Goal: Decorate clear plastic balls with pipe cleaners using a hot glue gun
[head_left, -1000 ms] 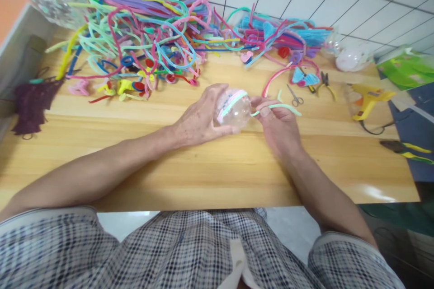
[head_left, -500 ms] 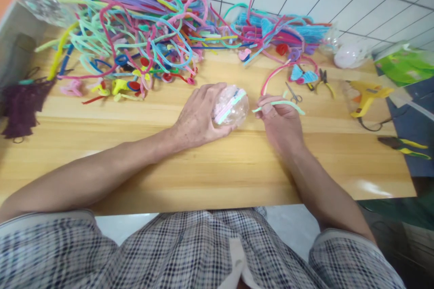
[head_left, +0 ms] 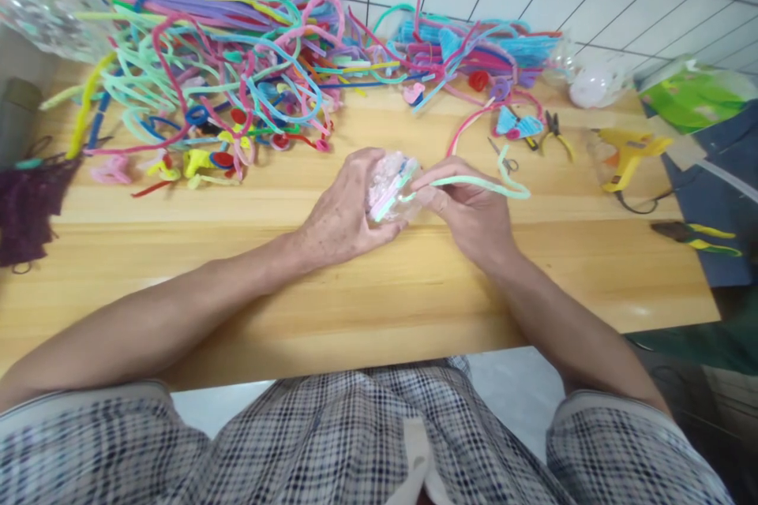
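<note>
My left hand (head_left: 349, 209) is wrapped round a clear plastic ball (head_left: 394, 188), which has pink and mint-green strips across its face. Pinched between thumb and fingers of my right hand (head_left: 467, 205) is a mint-green pipe cleaner (head_left: 485, 183). One end of it reaches the ball's right side; the rest runs back over the hand and bends upward. Whether that end touches the ball I cannot tell. Just beyond the right hand lie small scissors (head_left: 510, 164), partly hidden, and a red and pink pipe cleaner loop (head_left: 467, 126).
A tangled heap of coloured pipe cleaners (head_left: 213, 71) spreads along the back. To the right are small pliers (head_left: 557, 140), a yellow glue gun (head_left: 636, 154) with its cord, larger pliers (head_left: 692, 235) and a green bag (head_left: 692, 99). A purple tassel-like piece (head_left: 35, 209) lies at left.
My right hand has moved left, bringing the mint-green pipe cleaner's end up to the ball. My left hand still holds the ball. The whole view has shifted slightly.
</note>
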Action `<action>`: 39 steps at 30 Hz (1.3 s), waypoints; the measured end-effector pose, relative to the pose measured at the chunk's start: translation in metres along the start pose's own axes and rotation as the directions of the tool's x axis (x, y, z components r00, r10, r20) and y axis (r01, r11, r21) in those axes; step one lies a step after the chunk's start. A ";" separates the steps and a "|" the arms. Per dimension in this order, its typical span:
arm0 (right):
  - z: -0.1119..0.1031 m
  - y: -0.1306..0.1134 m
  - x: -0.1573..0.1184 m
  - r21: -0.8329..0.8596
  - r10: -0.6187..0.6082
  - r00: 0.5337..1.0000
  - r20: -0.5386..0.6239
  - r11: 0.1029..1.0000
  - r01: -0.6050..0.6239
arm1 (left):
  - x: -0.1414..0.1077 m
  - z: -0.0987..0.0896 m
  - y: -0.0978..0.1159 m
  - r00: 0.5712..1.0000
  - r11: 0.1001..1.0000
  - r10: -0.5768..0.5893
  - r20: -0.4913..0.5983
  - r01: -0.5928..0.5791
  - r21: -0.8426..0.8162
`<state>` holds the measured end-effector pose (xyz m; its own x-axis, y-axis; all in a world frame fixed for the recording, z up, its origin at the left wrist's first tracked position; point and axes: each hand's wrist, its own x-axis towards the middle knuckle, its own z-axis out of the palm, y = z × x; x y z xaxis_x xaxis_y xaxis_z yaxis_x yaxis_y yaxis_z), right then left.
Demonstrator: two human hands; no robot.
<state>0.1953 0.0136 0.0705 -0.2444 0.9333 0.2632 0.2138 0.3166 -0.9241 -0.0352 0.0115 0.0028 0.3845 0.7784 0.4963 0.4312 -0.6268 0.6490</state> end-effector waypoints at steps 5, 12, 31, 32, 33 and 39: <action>0.002 -0.003 0.007 -0.049 0.021 0.999 0.040 0.999 -0.019 | -0.001 0.000 -0.002 1.000 1.000 -0.019 0.017 0.019 0.002; 0.006 0.002 0.003 -0.113 -0.026 0.999 0.021 0.993 0.028 | -0.001 0.001 0.000 0.999 0.999 0.036 -0.012 -0.036 0.011; -0.002 0.014 0.012 0.202 0.134 0.991 0.002 0.970 -0.132 | -0.005 0.006 -0.014 1.000 0.997 -0.013 -0.025 0.011 -0.072; -0.005 0.018 0.014 0.225 0.145 0.989 0.001 0.964 -0.141 | -0.005 0.006 -0.016 0.998 0.996 -0.047 -0.033 0.045 -0.071; -0.008 0.022 0.017 0.238 0.161 0.987 0.012 0.958 -0.159 | -0.004 0.006 -0.018 0.996 0.995 -0.075 -0.046 0.072 -0.063; -0.031 0.036 0.030 0.098 0.305 0.937 0.167 0.941 -0.324 | -0.003 0.006 -0.026 0.988 0.994 -0.113 -0.107 0.111 -0.017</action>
<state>0.2253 0.0581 0.0541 -0.3219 0.9432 -0.0817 0.1875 -0.0211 -0.9820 -0.0425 0.0251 -0.0187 0.2436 0.8433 0.4791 0.4576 -0.5355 0.7098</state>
